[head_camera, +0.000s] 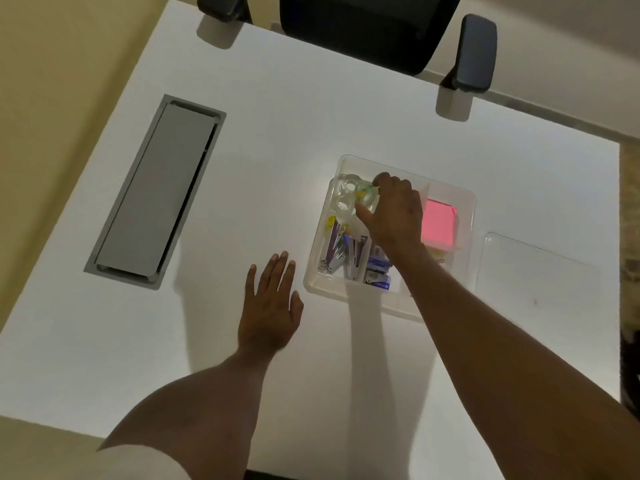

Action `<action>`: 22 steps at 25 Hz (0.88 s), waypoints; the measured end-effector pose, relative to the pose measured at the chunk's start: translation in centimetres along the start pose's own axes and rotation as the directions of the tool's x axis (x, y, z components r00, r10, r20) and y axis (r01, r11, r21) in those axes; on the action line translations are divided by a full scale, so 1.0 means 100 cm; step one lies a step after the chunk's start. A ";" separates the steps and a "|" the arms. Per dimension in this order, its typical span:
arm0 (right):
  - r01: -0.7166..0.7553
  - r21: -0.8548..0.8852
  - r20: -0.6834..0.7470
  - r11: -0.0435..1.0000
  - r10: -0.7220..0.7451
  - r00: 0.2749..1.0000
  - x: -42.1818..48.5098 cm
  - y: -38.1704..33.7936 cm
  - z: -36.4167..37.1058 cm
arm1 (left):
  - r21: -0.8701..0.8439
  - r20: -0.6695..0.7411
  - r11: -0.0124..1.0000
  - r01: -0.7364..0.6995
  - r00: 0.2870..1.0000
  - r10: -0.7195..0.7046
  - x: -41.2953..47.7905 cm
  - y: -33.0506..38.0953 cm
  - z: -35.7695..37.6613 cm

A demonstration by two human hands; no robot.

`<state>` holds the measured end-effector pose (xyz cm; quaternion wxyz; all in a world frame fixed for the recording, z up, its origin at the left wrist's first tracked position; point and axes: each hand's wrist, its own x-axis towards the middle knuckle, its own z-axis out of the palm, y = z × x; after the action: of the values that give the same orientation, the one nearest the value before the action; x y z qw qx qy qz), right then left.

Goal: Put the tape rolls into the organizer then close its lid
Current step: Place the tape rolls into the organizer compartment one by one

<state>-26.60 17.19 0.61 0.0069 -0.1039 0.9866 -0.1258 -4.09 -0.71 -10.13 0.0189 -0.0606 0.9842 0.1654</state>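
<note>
A clear plastic organizer (468,216) stands open on the white desk, right of centre. Two clear tape rolls (346,194) lie in its far left compartment. My right hand (393,211) reaches into that compartment, its fingers closed on a third clear tape roll (365,199) with yellow-green marks. The clear lid (530,271) lies flat on the desk just right of the organizer. My left hand (272,303) rests flat on the desk left of the organizer, fingers spread, holding nothing.
The organizer also holds staplers and staple boxes (353,258) in its near compartment and a pink sticky-note pad (438,223) at the right. A grey cable hatch (156,192) is set into the desk at left. A black office chair (367,26) stands at the far edge.
</note>
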 end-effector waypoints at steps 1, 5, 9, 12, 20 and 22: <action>-0.005 -0.044 0.040 0.999 0.007 0.999 0.007 -0.002 0.002 | -0.001 0.011 1.000 0.006 1.000 -0.006 0.000 0.000 0.000; -0.015 -0.219 0.190 0.976 0.058 0.980 0.025 -0.017 0.010 | -0.002 0.054 1.000 0.027 0.998 -0.027 0.003 -0.001 0.003; -0.032 -0.306 0.268 0.951 0.119 0.956 0.032 -0.022 0.017 | -0.012 0.064 0.999 0.036 0.997 -0.035 0.003 -0.002 0.004; -0.017 -0.334 0.268 0.942 0.112 0.957 0.034 -0.022 0.018 | -0.020 0.072 0.999 0.041 0.997 -0.039 0.004 -0.001 0.004; 0.319 -0.258 0.216 0.912 -0.267 0.939 0.058 0.005 0.008 | -0.038 0.072 0.999 0.037 0.997 -0.034 0.004 -0.002 0.005; 0.392 -0.280 0.261 0.876 -0.324 0.910 0.065 0.009 0.008 | -0.040 0.073 0.998 0.040 0.997 -0.037 0.004 -0.002 0.005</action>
<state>-33.12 16.53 -0.36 0.0681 -0.2976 0.9509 0.0515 -4.48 -0.74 -10.70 0.0564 -0.0740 0.9778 0.1876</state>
